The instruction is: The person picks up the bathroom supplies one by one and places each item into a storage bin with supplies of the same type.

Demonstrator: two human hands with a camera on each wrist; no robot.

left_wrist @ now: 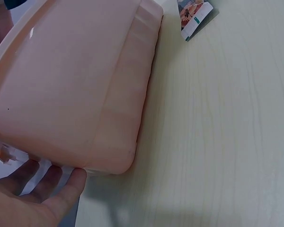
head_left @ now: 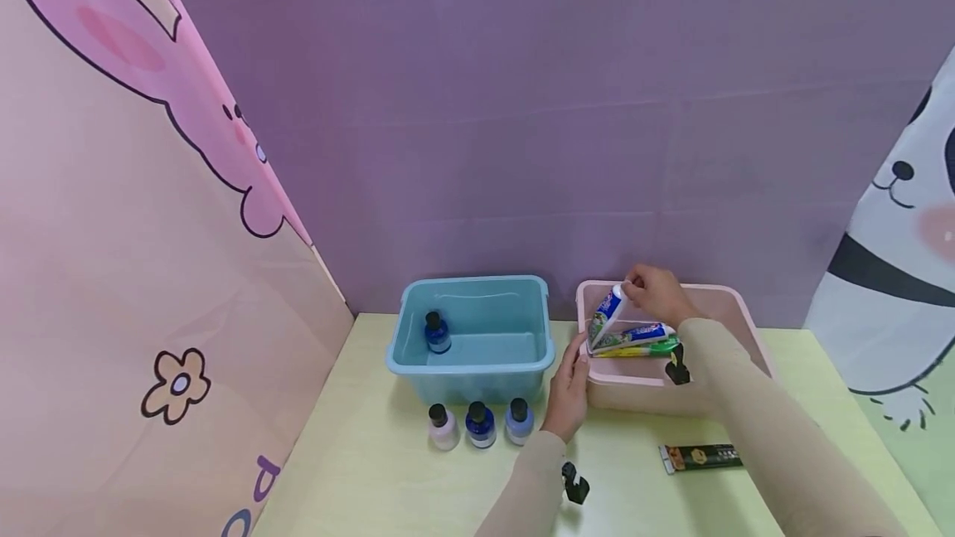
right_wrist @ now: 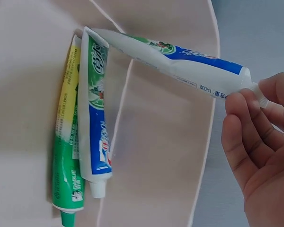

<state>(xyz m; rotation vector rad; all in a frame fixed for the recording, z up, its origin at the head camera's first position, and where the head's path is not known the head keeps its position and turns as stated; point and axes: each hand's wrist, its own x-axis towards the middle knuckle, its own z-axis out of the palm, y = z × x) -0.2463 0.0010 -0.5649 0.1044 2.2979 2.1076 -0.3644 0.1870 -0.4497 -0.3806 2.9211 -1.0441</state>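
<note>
In the right wrist view, my right hand (right_wrist: 260, 137) pinches a blue, green and white toothpaste tube (right_wrist: 194, 66) by its white cap. That tube slants up over the pink bin (head_left: 627, 379), its flat end low in the bin's left side. Beneath it lie a second toothpaste tube of the same colours (right_wrist: 95, 104) and a green and yellow toothpaste tube (right_wrist: 66, 142). My left hand (head_left: 569, 396) touches the pink bin's left wall, its fingertips at the side seen in the left wrist view.
A blue bin (head_left: 477, 384) stands left of the pink one, with a dark blue bottle (head_left: 438, 334) inside. Before it stand a pale bottle (head_left: 443, 429), a dark blue bottle (head_left: 481, 428) and a light blue bottle (head_left: 519, 423). A black tube (head_left: 697, 457) lies at front right.
</note>
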